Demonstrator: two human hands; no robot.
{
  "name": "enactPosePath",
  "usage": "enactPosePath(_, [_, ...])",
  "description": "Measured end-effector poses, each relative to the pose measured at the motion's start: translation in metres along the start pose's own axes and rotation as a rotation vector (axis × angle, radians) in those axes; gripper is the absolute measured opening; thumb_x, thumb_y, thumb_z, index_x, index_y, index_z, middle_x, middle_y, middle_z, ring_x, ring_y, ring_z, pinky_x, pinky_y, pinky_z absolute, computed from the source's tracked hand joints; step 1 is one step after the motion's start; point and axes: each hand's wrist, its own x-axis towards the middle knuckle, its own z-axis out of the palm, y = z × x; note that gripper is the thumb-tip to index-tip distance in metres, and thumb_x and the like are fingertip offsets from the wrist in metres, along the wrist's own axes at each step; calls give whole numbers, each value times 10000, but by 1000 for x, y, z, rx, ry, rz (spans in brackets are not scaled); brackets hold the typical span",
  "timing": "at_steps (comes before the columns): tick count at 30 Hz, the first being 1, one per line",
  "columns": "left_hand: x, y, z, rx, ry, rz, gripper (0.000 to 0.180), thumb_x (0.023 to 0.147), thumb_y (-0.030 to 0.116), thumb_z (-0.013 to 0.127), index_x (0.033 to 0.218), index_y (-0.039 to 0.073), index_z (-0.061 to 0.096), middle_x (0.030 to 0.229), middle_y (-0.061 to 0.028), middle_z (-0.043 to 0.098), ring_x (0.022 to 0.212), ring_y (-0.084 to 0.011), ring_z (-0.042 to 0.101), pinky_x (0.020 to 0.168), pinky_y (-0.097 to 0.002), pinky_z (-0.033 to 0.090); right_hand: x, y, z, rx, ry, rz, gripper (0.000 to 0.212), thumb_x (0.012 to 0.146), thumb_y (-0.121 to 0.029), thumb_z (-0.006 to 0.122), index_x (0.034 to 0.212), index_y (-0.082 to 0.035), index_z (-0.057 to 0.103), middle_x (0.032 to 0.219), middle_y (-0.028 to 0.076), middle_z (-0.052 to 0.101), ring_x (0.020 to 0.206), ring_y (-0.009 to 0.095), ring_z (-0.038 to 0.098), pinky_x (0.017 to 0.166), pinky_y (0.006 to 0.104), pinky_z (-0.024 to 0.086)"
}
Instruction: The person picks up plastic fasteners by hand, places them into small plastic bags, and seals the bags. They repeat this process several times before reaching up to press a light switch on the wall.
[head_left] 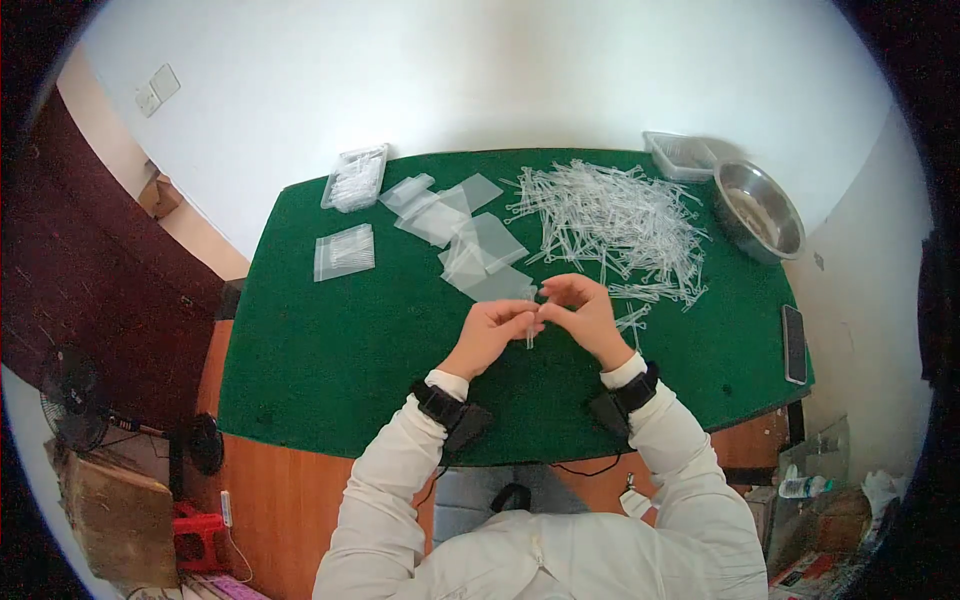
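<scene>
In front of me, over the green table, my left hand [493, 330] pinches a few thin clear plastic sticks with looped ends [530, 336] between thumb and fingers. Close against it is my right hand [585, 318], its thumb and fingers curled toward the same sticks. Whatever lies between the right fingertips is too small to make out. Just beyond my hands, several flat clear plastic bags [490, 240] lie overlapping. A large loose pile of the same clear sticks [615, 215] spreads to the right of the bags, with a few strays near my right hand.
On the left sit a filled zip bag [345, 252] and a clear tray of sticks [357, 180]. Another clear container [682, 157] and a metal bowl [758, 212] stand at the back right. A phone [793, 344] lies by the right edge of the green tabletop [330, 380].
</scene>
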Motion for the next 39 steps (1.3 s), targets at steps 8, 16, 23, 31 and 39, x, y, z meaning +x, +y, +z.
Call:
enactPosePath(8, [4, -5, -7, -58, 123, 31, 235, 835, 98, 557, 1027, -36, 555, 934, -121, 612, 831, -186, 606, 748, -295, 496, 9, 7, -45, -1296, 442, -149, 283, 688, -159, 655, 931, -37, 576, 963, 120, 561, 894, 287, 525, 754, 380, 425])
enactPosePath(16, [7, -9, -9, -84, 156, 37, 226, 837, 99, 556, 1023, -28, 560, 920, -111, 613, 821, -175, 604, 742, -285, 495, 9, 36, -51, -1255, 228, -244, 242, 683, -171, 644, 896, -68, 592, 925, 99, 553, 885, 294, 506, 747, 390, 413])
enactPosePath(23, [6, -7, -10, -74, 170, 29, 220, 837, 101, 557, 1020, -21, 562, 918, -106, 613, 816, -166, 602, 743, -283, 494, 11, 22, -46, -1167, 70, -178, 112, 677, -154, 635, 764, -92, 600, 771, 60, 570, 779, 279, 522, 675, 400, 406])
enactPosePath(31, [6, -5, -10, -50, 155, 12, 216, 835, 105, 561, 1016, -12, 564, 917, -94, 615, 818, -158, 601, 734, -273, 490, 5, 7, -39, -1244, 158, 113, 95, 692, -179, 636, 721, -105, 584, 770, 59, 570, 827, 271, 511, 694, 425, 370])
enactPosePath(39, [6, -6, -11, -124, 157, 0, 201, 835, 112, 562, 992, -13, 569, 921, -87, 614, 836, -150, 596, 734, -266, 486, 8, 8, -35, -758, 128, -37, 84, 738, -138, 617, 744, -76, 560, 703, 38, 551, 681, 180, 520, 605, 314, 401])
